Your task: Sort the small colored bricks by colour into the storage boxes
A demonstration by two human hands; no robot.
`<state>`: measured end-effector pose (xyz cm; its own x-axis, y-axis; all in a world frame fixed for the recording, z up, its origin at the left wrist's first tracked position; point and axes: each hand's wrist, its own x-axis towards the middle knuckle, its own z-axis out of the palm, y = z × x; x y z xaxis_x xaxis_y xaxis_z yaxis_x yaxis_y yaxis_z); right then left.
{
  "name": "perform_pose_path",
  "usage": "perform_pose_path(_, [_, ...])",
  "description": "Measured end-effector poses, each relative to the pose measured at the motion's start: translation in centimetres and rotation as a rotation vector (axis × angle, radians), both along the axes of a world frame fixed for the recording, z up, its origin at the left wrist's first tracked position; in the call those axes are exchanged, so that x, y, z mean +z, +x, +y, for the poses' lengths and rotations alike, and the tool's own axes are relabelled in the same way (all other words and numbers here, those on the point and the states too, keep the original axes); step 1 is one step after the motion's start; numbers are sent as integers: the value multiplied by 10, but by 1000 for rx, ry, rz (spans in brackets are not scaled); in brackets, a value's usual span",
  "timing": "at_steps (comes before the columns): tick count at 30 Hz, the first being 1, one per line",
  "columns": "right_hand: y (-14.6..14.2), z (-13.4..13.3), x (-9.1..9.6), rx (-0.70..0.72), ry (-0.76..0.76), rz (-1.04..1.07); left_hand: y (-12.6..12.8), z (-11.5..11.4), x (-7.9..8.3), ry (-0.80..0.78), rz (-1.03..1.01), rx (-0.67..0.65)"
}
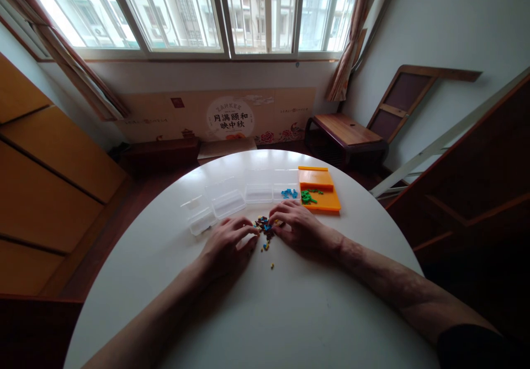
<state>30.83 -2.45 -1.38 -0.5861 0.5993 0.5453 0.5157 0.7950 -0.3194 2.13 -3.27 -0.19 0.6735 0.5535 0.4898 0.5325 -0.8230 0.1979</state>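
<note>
the pile of small mixed pieces [265, 226] lay on the white table [269, 319]. at its left edge the left hand [232, 243] had fingers loosely bent, thumb apart; at its right edge the right hand [304, 226] had fingers curled; whether either gripped a piece, i couldn't tell. beyond the pile stood clear boxes [226, 204].

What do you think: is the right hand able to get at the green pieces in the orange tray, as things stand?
Probably yes: the right hand is close to the orange tray, and nothing seems to cover the green pieces from above.
</note>
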Motion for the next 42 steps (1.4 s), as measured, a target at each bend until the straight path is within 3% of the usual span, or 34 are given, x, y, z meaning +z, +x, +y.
perform_pose_path(17, [2, 6, -2, 19, 48, 28, 1, -2, 2, -4, 0, 9])
perform_pose_path(19, [6, 8, 0, -41, 72, 77, 1, -2, 3, -5, -4, 9])
perform_pose_path(26, [26, 18, -2, -459, 92, 270, 0, -4, 2, 0, -16, 9])
perform_pose_path(30, [29, 24, -10, -517, 76, 256, 0, -4, 1, 1, -20, 20])
perform_pose_path(34, [23, 20, -10, -442, 71, 247, 0, -3, 2, 2, -27, 14])
perform_pose_path(42, [6, 4, 3, 29, 59, 44, 2, -2, 5, -4, -8, 26])
